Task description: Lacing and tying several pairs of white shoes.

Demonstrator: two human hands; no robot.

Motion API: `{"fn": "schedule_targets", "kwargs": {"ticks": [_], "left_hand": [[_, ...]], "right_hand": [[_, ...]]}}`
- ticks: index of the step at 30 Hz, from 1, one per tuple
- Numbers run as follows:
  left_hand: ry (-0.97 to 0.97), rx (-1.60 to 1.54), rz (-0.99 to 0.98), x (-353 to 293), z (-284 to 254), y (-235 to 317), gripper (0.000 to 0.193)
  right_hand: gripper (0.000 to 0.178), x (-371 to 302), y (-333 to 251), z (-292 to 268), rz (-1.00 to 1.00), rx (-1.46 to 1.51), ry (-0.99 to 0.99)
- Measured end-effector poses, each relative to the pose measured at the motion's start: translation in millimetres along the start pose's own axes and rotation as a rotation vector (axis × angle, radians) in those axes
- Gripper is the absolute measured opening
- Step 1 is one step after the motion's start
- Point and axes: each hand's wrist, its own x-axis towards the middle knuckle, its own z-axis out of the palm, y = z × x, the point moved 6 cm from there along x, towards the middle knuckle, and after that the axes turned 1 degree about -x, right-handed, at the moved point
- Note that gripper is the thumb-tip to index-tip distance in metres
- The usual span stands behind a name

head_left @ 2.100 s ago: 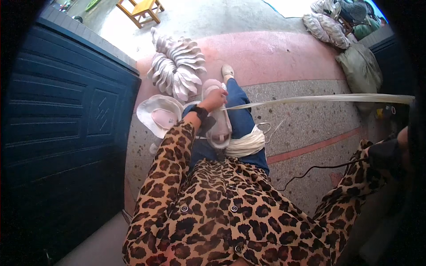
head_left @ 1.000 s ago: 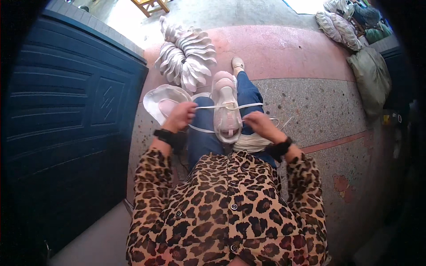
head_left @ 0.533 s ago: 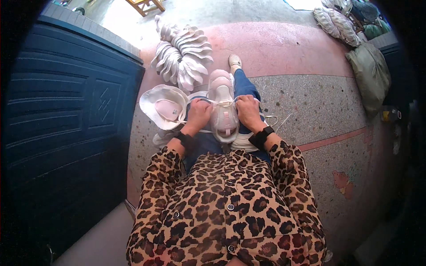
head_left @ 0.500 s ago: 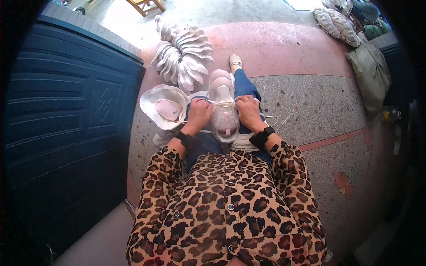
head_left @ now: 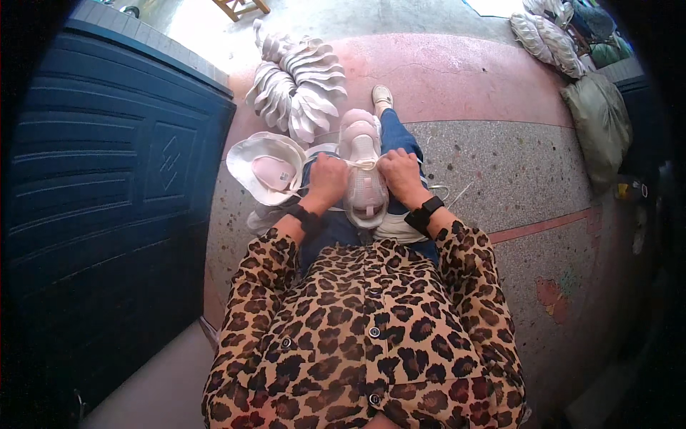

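A pale pink and white shoe upper (head_left: 365,193) lies lengthwise across my lap, its toe end pointing away. Around its middle runs a white lace (head_left: 361,164) with a knot or loop on top. My left hand (head_left: 328,180) is closed on the lace at the left side of the upper, and my right hand (head_left: 400,175) pinches it at the right side. Loose lace ends trail past my right wrist. Left of my left hand sits a white, bowl-shaped fabric piece (head_left: 244,159) with a pink pad (head_left: 270,172) inside it. Whitish material (head_left: 397,230) shows under my right forearm.
A ring-shaped bundle of whitish shoe parts (head_left: 300,89) lies on the floor ahead. A dark blue panelled door (head_left: 107,164) stands at the left. At the right are a greyish sack (head_left: 599,125) and more white bundles (head_left: 547,43). A wooden stool leg (head_left: 243,8) shows at the far edge.
My hands have drawn slightly closer to the knot, the left one moving right. The loop on the upper looks tighter and smaller. The whole view has shifted a little.
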Motion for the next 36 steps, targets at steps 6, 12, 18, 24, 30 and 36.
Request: {"fn": "schedule_targets", "kwargs": {"ticks": [6,12,18,24,30,36], "left_hand": [[-0.058,0.007,-0.098,5.6,5.4,0.9,0.025],[0.05,0.18,-0.039,-15.6,-24.9,33.6,0.031],[-0.086,0.121,-0.099,-23.6,-6.2,21.9,0.02],[-0.036,-0.082,-0.062,-20.4,-13.8,19.3,0.015],[0.01,-0.014,0.211,7.7,-20.5,53.5,0.018],[0.052,-0.038,0.325,34.3,-1.9,41.6,0.008]], "right_hand": [[0.016,-3.6,2.7,-2.8,0.089,0.021,0.011],[0.026,-16.5,-10.8,-5.3,0.113,0.055,-0.216],[0.018,-17.0,3.5,20.0,0.082,0.232,-0.259],[0.017,-22.2,8.3,10.7,0.084,0.435,-0.03],[0.017,-23.6,6.3,-2.3,0.099,0.547,0.057],[0.016,-20.6,-3.0,-13.1,-0.008,0.471,0.083]]}}
